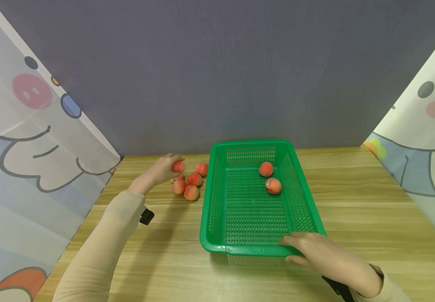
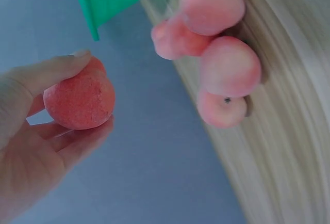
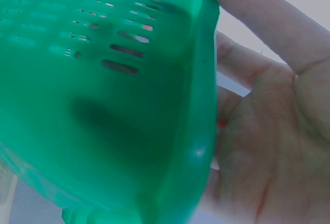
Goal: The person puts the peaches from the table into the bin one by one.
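My left hand (image 1: 163,168) holds a reddish peach (image 2: 82,97) between thumb and fingers, raised above a group of peaches. Several more peaches (image 1: 191,192) lie close together on the table below it, left of the green plastic basket (image 1: 264,251). Inside the basket are two peaches, a red one (image 1: 265,169) near the far end and a paler one (image 1: 273,186) just in front of it. My right hand (image 1: 315,251) grips the basket's rim at the near right corner, its fingers reaching over the edge and the thumb outside.
The wooden table (image 1: 357,201) runs back to a grey upright panel (image 1: 217,75). Cartoon-printed sheets (image 1: 43,167) stand on the left and right sides. A black strap (image 1: 338,289) is on my right wrist, and a small black device (image 1: 147,216) is by the left one.
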`<state>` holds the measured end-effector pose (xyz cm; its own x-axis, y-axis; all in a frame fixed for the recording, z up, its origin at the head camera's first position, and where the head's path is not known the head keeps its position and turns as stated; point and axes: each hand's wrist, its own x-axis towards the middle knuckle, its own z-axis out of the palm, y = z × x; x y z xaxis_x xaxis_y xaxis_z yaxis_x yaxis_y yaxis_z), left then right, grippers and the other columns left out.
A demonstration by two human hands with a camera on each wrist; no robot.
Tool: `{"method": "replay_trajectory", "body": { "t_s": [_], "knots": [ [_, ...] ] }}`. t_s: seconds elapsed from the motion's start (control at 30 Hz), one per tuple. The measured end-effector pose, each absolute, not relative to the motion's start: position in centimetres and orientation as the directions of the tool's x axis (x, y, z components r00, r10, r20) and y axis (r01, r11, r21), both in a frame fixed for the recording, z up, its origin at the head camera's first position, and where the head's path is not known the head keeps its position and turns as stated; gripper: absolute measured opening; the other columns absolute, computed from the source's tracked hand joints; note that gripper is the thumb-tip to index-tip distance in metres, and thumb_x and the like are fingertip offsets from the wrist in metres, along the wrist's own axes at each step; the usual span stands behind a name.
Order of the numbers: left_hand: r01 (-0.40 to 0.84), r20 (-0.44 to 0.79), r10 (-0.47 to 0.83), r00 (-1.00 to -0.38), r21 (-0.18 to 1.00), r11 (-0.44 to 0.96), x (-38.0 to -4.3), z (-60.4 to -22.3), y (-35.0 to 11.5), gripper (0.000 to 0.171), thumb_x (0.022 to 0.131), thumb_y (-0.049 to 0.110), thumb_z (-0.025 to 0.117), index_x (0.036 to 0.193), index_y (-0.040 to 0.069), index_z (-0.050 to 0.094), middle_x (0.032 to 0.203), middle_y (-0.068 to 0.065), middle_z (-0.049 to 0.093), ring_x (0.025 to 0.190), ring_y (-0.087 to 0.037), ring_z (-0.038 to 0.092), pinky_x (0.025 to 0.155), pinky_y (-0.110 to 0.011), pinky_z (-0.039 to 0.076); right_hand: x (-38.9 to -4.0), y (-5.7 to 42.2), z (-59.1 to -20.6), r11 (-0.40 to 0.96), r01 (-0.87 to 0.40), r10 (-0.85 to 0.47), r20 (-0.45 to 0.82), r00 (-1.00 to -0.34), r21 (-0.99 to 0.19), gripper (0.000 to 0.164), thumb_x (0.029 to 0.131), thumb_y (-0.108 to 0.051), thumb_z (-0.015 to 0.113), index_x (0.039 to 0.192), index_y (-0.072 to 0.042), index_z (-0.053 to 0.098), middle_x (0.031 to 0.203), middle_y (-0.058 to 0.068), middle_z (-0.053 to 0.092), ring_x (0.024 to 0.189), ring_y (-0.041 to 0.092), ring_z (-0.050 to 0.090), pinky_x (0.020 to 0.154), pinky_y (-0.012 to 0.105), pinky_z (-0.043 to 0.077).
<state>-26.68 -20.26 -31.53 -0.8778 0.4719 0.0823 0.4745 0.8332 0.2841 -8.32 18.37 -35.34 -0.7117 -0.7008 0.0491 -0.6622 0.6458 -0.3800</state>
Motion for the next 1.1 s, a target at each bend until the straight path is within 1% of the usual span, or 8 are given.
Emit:
{"method": "replay_trajectory", "body": {
  "t_s": [0.23,0.37,0.47,0.57,0.73,0.9,1.03,1.1],
  "knots": [
    [0.534,0.107,0.526,-0.844,0.270,0.801,-26.3,-30.6,-18.8,0.043,0.078,0.005,0.062,0.118,-0.007,0.051,0.112,-0.025,0.050,0.093,-0.033,0.053,0.074,-0.039,0.047,-8.3,18.4,-35.2,0.649,-0.660,-0.699,0.046,-0.713,-0.377,0.024,0.078,-0.025,0.065,0.099,-0.014,0.061,0.086,-0.006,0.060,0.076,0.007,0.057,0.059,0.027,0.047],
    [0.534,0.090,0.532,-0.842,0.275,0.800,-26.0,-30.0,-17.8,0.041,0.078,0.006,0.062,0.117,-0.004,0.052,0.114,-0.021,0.051,0.099,-0.034,0.050,0.081,-0.041,0.044,-8.3,18.4,-35.2,0.651,-0.658,-0.698,0.041,-0.715,-0.378,0.023,0.078,-0.025,0.065,0.098,-0.014,0.061,0.086,-0.007,0.059,0.075,0.006,0.056,0.059,0.027,0.047],
    [0.514,0.067,0.520,-0.852,0.294,0.805,-25.8,-29.6,-16.9,0.044,0.079,0.009,0.063,0.119,-0.001,0.051,0.117,-0.019,0.049,0.105,-0.035,0.047,0.086,-0.043,0.041,-8.3,18.4,-35.2,0.653,-0.656,-0.696,0.040,-0.717,-0.378,0.023,0.078,-0.025,0.065,0.098,-0.015,0.061,0.086,-0.008,0.059,0.075,0.006,0.056,0.059,0.027,0.046],
    [0.516,0.066,0.523,-0.850,0.309,0.799,-25.7,-29.2,-15.9,0.045,0.079,0.012,0.064,0.121,0.000,0.050,0.117,-0.019,0.049,0.105,-0.036,0.048,0.088,-0.044,0.040,-8.3,18.4,-35.2,0.656,-0.654,-0.695,0.037,-0.718,-0.375,0.023,0.078,-0.025,0.065,0.098,-0.015,0.061,0.086,-0.007,0.059,0.075,0.006,0.056,0.059,0.027,0.047],
    [0.569,0.101,0.567,-0.818,0.295,0.768,-25.7,-28.7,-14.7,0.046,0.078,0.012,0.065,0.120,0.002,0.051,0.112,-0.017,0.051,0.098,-0.030,0.051,0.084,-0.040,0.042,-8.2,18.4,-35.2,0.657,-0.656,-0.695,0.038,-0.718,-0.372,0.025,0.078,-0.024,0.065,0.099,-0.013,0.061,0.087,-0.004,0.061,0.077,0.010,0.059,0.060,0.028,0.048],
    [0.612,0.120,0.605,-0.787,0.280,0.740,-25.5,-28.2,-13.6,0.043,0.078,0.008,0.064,0.119,0.002,0.052,0.109,-0.015,0.052,0.093,-0.025,0.053,0.079,-0.035,0.045,-8.2,18.4,-35.3,0.656,-0.656,-0.695,0.042,-0.718,-0.373,0.024,0.078,-0.025,0.065,0.099,-0.014,0.061,0.087,-0.004,0.061,0.077,0.009,0.058,0.060,0.028,0.048],
    [0.605,0.101,0.605,-0.790,0.293,0.740,-25.3,-27.8,-12.5,0.040,0.081,0.008,0.061,0.120,0.003,0.052,0.110,-0.014,0.052,0.096,-0.025,0.053,0.083,-0.034,0.045,-8.3,18.4,-35.3,0.655,-0.656,-0.695,0.042,-0.718,-0.374,0.024,0.078,-0.025,0.065,0.099,-0.014,0.061,0.087,-0.005,0.061,0.077,0.009,0.058,0.060,0.028,0.048],
    [0.577,0.062,0.591,-0.804,0.316,0.753,-25.1,-27.6,-11.9,0.040,0.083,0.010,0.059,0.122,0.006,0.050,0.116,-0.014,0.049,0.098,-0.025,0.051,0.084,-0.033,0.044,-8.3,18.4,-35.3,0.654,-0.657,-0.696,0.044,-0.717,-0.375,0.025,0.077,-0.024,0.065,0.099,-0.013,0.061,0.087,-0.004,0.061,0.077,0.010,0.058,0.060,0.028,0.048]
  ]
}}
